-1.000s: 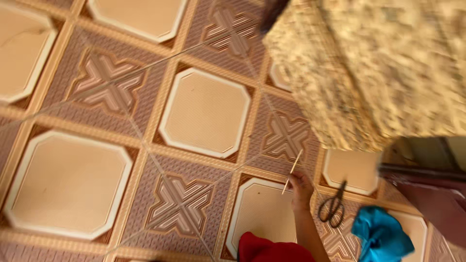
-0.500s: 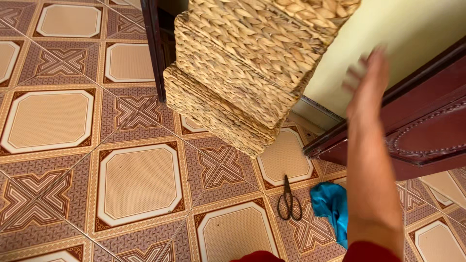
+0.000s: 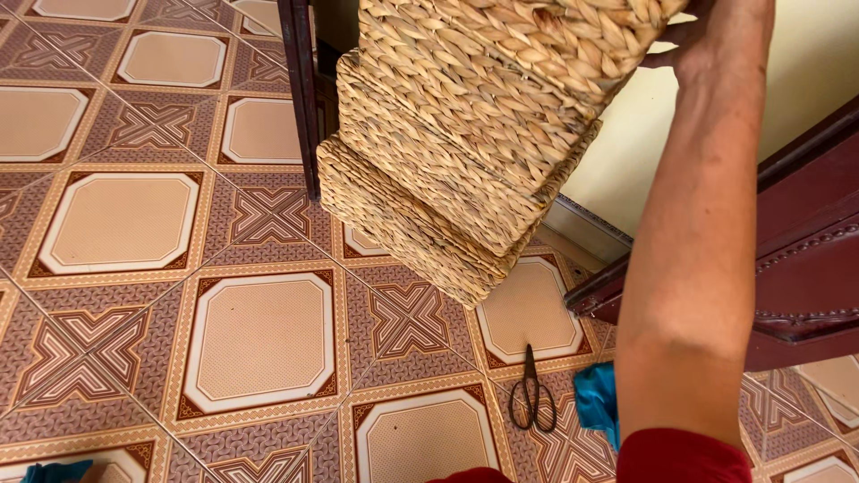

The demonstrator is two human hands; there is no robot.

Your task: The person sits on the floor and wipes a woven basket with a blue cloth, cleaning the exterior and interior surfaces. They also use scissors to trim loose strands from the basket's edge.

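While the right hand (image 3: 707, 40) at the upper right grips the top woven straw-coloured rectangular basket (image 3: 528, 63), stacked on others, black scissors (image 3: 532, 394) lie untouched on the patterned tile floor (image 3: 259, 340).

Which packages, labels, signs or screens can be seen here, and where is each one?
None are in view. The scene shows only stacked woven baskets at the top, touched by the right hand, black scissors and a blue cloth on the patterned tile floor.
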